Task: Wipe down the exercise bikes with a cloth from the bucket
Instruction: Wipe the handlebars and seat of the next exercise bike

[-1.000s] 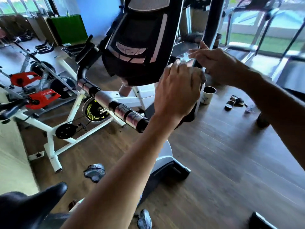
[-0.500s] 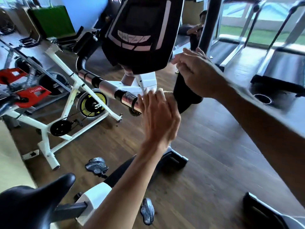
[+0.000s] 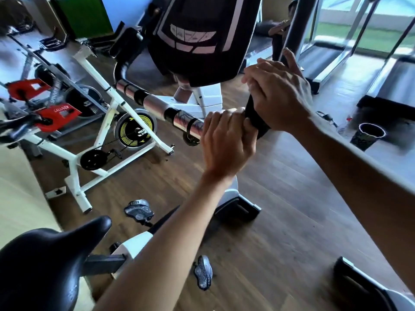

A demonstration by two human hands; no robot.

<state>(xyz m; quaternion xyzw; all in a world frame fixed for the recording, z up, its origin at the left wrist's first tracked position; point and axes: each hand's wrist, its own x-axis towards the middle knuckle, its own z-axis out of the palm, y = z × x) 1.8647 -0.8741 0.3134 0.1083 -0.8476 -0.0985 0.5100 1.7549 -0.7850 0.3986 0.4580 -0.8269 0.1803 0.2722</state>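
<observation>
At the centre of the frame our left hand (image 3: 226, 140) curls its fingers over the near end of the bike's handlebar (image 3: 157, 106), a chrome-and-black bar running up toward the upper left. Just right of it, our right hand (image 3: 280, 95) wraps around the black grip (image 3: 254, 118), fingers closed on it. We cannot make out a cloth under either hand. The console (image 3: 197, 39) hangs above. The black saddle (image 3: 45, 261) sits lower left; a white spin bike (image 3: 98, 122) stands at left.
</observation>
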